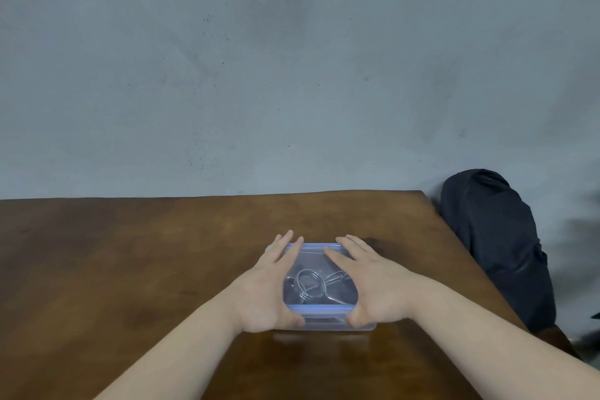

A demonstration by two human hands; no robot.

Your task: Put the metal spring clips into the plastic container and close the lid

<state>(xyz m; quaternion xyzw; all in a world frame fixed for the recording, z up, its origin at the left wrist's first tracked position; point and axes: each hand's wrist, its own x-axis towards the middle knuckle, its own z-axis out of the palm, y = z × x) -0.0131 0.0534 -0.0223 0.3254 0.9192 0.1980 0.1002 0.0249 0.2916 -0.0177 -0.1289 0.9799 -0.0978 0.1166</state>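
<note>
I am pressing both hands flat on the lid (pixel 313 253) of the clear plastic box (pixel 324 323), which is sitting near the middle of the brown wooden table (pixel 130 253). My left hand (pixel 268 286) is lying along the left edge with fingers spread, thumb hooking over the near rim. My right hand (pixel 373 282) is mirroring it on the right edge, fingers spread, thumb on the near rim. The metal clips (pixel 313 286) are lying inside, showing through the lid between my hands. A dark bag (pixel 496 243) is leaning just beyond the table's right edge, against the grey wall (pixel 292 58). My hands are covering both sides of the box.
</note>
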